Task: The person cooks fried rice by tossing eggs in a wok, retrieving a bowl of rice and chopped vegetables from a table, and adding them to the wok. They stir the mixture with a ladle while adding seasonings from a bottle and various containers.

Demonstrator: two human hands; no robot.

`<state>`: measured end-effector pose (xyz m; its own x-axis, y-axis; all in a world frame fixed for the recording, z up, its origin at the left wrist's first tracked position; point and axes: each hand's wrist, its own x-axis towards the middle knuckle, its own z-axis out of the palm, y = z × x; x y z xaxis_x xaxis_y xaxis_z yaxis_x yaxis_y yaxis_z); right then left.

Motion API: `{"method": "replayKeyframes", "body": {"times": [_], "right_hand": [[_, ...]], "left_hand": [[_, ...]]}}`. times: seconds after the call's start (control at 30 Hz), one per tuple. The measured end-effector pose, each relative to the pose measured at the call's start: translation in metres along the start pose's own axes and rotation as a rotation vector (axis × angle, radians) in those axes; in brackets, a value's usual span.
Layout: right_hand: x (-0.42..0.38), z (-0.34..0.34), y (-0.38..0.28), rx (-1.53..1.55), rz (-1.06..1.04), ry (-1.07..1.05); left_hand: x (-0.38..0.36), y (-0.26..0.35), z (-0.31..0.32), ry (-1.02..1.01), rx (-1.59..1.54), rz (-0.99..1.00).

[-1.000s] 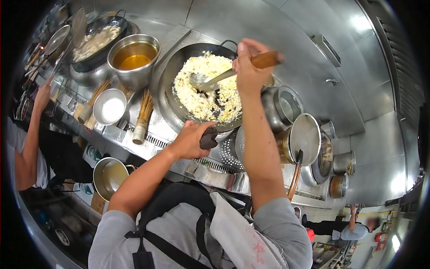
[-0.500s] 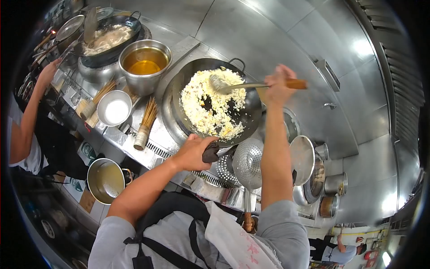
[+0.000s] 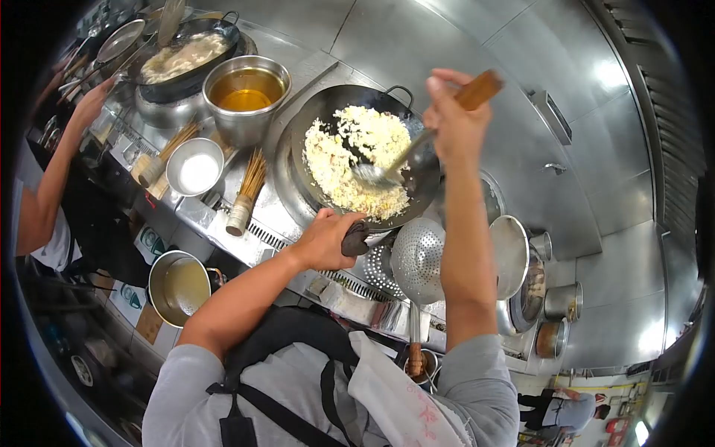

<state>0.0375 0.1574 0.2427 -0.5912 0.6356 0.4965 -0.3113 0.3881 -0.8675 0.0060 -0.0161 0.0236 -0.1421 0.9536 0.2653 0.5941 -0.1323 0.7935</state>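
Toward the front edge of the counter [image 3: 190, 223], left hand [image 3: 325, 241] clenching dark cloth [image 3: 355, 240] at the near rim of the wok [image 3: 425, 176], right hand [image 3: 456, 125] gripping a ladle [image 3: 412, 152] dipped into its pale rice [image 3: 376, 134], steel pot [image 3: 246, 127] farther left, second wok [image 3: 182, 89] beyond.

a dark wok [image 3: 424, 176] holds yellowish rice [image 3: 328, 173], a wooden-handled ladle [image 3: 412, 152] slanting in, dark cloth [image 3: 355, 239] at its rim.

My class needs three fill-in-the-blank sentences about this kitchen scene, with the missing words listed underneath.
1. The person's ____ hand holds a dark cloth at the near edge of the wok.
2. The right hand grips the ladle by its wooden ____.
3. The long-handled strainer is pierced with many small ____.

Missing words: left; handle; holes.
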Motion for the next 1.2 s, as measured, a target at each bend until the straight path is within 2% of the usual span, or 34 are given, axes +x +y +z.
{"method": "replayKeyframes", "body": {"times": [0.07, 0.13, 0.17, 0.2, 0.23, 0.3, 0.37, 0.4, 0.47, 0.5, 0.57, 0.63, 0.7, 0.73, 0.77, 0.83, 0.9, 0.93, 1.0, 1.07, 1.13, 1.2], "right_hand": [[-0.022, 0.001, -0.061, -0.082, -0.138, 0.115], [-0.047, -0.009, -0.074, 0.019, -0.184, 0.139], [-0.053, -0.013, -0.076, 0.12, -0.256, 0.181], [-0.033, -0.013, -0.039, 0.073, -0.164, 0.232], [-0.006, -0.016, -0.002, 0.16, -0.108, 0.26], [0.003, -0.004, 0.0, 0.257, -0.056, 0.292], [0.003, 0.009, -0.011, 0.211, -0.205, 0.341], [-0.013, 0.02, -0.015, 0.211, -0.194, 0.343], [-0.046, 0.036, -0.021, 0.148, -0.323, 0.26], [-0.035, 0.033, -0.002, 0.148, -0.32, 0.261], [0.0, 0.019, 0.05, 0.15, -0.177, 0.29], [0.013, 0.002, 0.031, 0.104, -0.199, 0.266], [-0.013, -0.011, 0.002, -0.065, -0.128, 0.249], [-0.02, -0.021, 0.012, -0.13, -0.124, 0.226], [-0.008, -0.036, 0.027, -0.133, -0.126, 0.227], [0.033, -0.079, 0.041, 0.129, -0.124, 0.372], [0.054, -0.113, 0.012, 0.159, -0.281, 0.549], [0.051, -0.117, 0.012, 0.159, -0.279, 0.543], [0.026, -0.118, 0.008, 0.231, -0.447, 0.518], [0.006, -0.088, 0.093, 0.254, -0.354, 0.458], [0.005, -0.069, 0.074, 0.289, -0.184, 0.256], [0.01, -0.06, 0.019, 0.319, -0.103, 0.296]], "left_hand": [[0.001, 0.0, 0.004, 0.036, 0.018, 0.016], [-0.018, 0.006, 0.016, 0.459, -0.404, -0.211], [-0.026, 0.011, 0.014, 0.452, -0.399, -0.216], [-0.038, 0.017, 0.009, 0.407, -0.969, -0.432], [-0.046, 0.019, 0.006, 0.334, -1.538, -0.65], [-0.047, 0.012, 0.005, 0.273, -1.494, -0.713], [-0.039, 0.011, 0.002, 0.348, -1.534, -0.987], [-0.034, 0.008, 0.001, 0.324, -1.529, -0.977], [-0.013, 0.007, 0.001, 0.35, -1.467, -0.952], [-0.002, 0.004, 0.001, 0.374, -1.409, -0.912], [0.014, -0.014, 0.011, 0.377, -1.343, -0.932], [0.033, -0.02, 0.009, 0.453, -1.368, -1.051], [0.029, -0.017, 0.012, 0.448, -1.434, -1.025], [0.029, -0.02, 0.016, 0.445, -1.448, -1.011], [0.028, -0.023, 0.019, 0.437, -1.459, -1.003], [0.03, -0.029, 0.023, 0.402, -1.4, -1.055], [0.033, -0.029, 0.019, 0.42, -1.44, -0.999], [0.033, -0.028, 0.018, 0.435, -1.427, -1.021], [0.034, -0.033, 0.018, 0.424, -1.422, -1.05], [0.033, -0.035, 0.023, 0.388, -1.404, -1.065], [0.033, -0.044, 0.022, 0.397, -1.437, -0.991], [0.024, -0.038, 0.019, 0.333, -1.379, -1.032]]}}
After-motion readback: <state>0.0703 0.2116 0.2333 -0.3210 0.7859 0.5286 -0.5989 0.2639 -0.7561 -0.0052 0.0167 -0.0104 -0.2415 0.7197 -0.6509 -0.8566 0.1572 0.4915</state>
